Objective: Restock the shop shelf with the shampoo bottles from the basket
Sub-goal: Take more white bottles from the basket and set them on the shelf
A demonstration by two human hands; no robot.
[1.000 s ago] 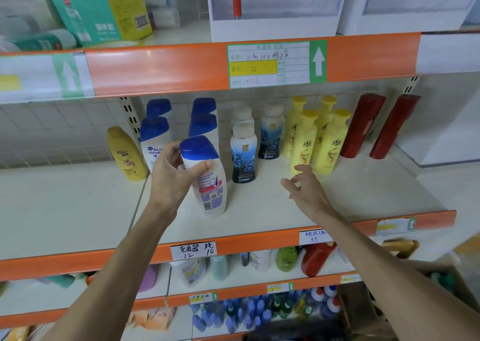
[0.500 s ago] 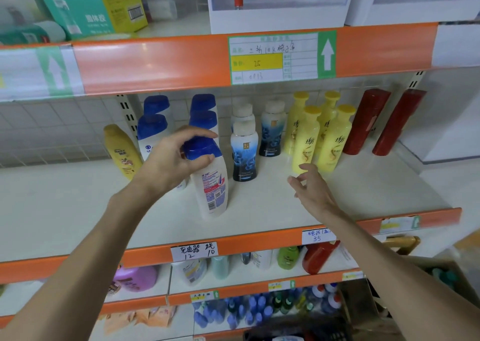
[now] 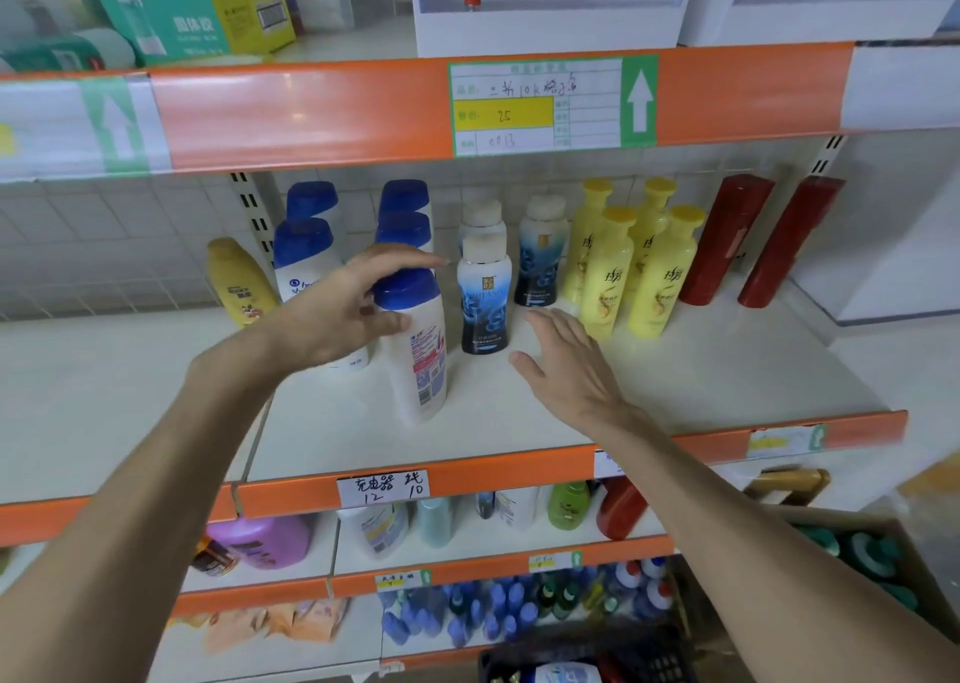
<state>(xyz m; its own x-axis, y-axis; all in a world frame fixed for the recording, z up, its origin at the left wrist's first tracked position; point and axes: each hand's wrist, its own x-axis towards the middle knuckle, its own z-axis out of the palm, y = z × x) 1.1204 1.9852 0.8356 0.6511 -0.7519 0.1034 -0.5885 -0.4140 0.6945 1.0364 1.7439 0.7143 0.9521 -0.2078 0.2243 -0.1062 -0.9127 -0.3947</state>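
On the middle shelf [image 3: 701, 370], at 9 o'clock from centre, the left hand [image 3: 348, 313] holds the white bottle [image 3: 421, 365], fingers arched over its blue cap and thumb on its side. The bottle stands upright in front of its matching row. At its 3 o'clock the right hand [image 3: 571, 370] hovers flat, holding nothing. Placing looks nearly finished. The next move is to let go, then reach to the basket [image 3: 654, 664] at 6 o'clock.

Shop stock and labels sitting around the work area

A teal-and-yellow carton [image 3: 192, 6] is standing top left beside white display boxes [image 3: 550, 11]; a price card [image 3: 540, 105] is showing 25, a purple jug [image 3: 265, 539] is sitting low down, and a cardboard box [image 3: 841, 517] is sitting lower right.
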